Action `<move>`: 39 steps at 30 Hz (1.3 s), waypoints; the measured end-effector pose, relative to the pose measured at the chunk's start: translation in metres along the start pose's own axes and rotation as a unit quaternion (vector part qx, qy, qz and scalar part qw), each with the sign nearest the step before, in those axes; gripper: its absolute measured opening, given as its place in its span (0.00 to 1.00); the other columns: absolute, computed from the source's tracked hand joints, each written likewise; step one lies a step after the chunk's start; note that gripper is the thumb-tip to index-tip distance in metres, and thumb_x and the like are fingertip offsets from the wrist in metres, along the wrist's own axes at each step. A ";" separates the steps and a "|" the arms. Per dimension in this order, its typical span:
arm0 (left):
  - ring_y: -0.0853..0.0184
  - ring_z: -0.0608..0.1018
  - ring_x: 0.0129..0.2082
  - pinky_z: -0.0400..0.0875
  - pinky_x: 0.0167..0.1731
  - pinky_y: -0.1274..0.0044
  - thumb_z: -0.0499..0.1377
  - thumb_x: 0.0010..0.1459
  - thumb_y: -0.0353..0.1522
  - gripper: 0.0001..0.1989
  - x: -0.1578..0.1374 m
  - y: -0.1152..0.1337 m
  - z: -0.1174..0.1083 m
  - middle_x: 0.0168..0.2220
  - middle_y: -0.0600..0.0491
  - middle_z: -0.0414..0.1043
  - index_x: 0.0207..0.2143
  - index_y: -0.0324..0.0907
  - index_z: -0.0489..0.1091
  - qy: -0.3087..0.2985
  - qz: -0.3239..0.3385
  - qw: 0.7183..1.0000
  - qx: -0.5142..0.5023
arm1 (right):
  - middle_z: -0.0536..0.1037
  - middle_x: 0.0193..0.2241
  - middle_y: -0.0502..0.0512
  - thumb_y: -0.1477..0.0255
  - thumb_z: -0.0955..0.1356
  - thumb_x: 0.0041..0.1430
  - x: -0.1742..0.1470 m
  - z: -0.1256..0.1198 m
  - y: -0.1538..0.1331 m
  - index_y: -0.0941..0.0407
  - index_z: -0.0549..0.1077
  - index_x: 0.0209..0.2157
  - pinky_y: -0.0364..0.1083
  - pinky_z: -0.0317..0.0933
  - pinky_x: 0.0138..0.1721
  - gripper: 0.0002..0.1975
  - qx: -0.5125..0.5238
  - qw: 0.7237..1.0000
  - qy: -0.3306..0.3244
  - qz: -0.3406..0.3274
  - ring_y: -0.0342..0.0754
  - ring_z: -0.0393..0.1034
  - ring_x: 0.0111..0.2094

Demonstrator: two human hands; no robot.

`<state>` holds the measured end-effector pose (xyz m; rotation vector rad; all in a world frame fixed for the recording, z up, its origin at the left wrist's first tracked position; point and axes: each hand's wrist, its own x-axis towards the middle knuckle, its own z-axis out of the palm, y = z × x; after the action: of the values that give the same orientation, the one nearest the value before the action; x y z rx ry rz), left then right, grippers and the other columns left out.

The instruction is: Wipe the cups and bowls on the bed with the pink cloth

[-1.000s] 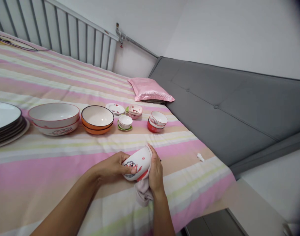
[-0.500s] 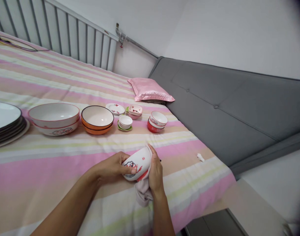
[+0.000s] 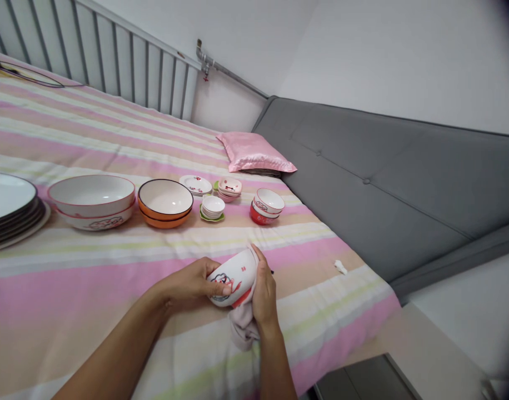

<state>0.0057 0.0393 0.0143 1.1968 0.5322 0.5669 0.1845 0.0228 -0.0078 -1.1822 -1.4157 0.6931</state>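
Observation:
A white bowl [image 3: 240, 275] with a red and black drawing is tilted on its side above the striped bedspread. My left hand [image 3: 200, 282] grips its left edge, the thumb lying across the drawing. Against the bowl's right side my right hand [image 3: 263, 289] presses a pale pinkish-grey cloth [image 3: 243, 325], which bunches and hangs below the palm. The fingers of that hand are held together along the cloth. Beyond the hands stands a small stack of red and white bowls [image 3: 268, 206].
Along the bed stand dark-rimmed plates [image 3: 16, 216], large white bowls [image 3: 91, 203], orange bowls [image 3: 165, 203], small white dishes [image 3: 213, 205], pink dishes [image 3: 229, 188] and flat plates [image 3: 196, 184]. Behind are a pink pillow [image 3: 257, 153] and grey headboard [image 3: 363, 183]. Crumpled white tissue [image 3: 340, 267] lies right.

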 end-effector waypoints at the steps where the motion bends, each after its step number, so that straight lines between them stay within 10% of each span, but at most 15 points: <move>1: 0.63 0.76 0.32 0.69 0.36 0.74 0.65 0.49 0.35 0.14 0.000 0.000 0.000 0.33 0.45 0.77 0.34 0.32 0.75 -0.001 0.001 1.000 -0.001 | 0.65 0.59 0.54 0.62 0.52 0.67 0.000 0.000 0.000 0.51 0.60 0.60 0.50 0.51 0.60 0.24 0.000 1.000 0.001 0.001 0.47 0.58 0.60; 39: 0.63 0.76 0.32 0.69 0.36 0.74 0.66 0.47 0.37 0.15 0.000 0.000 0.000 0.33 0.45 0.77 0.33 0.33 0.76 -0.001 -0.001 1.000 -0.001 | 0.65 0.59 0.54 0.61 0.52 0.67 0.000 0.002 0.001 0.53 0.61 0.59 0.50 0.50 0.60 0.24 0.016 1.000 0.006 0.010 0.47 0.58 0.59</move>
<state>0.0060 0.0394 0.0138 1.1957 0.5309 0.5645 0.1830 0.0236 -0.0088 -1.1753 -1.3794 0.7196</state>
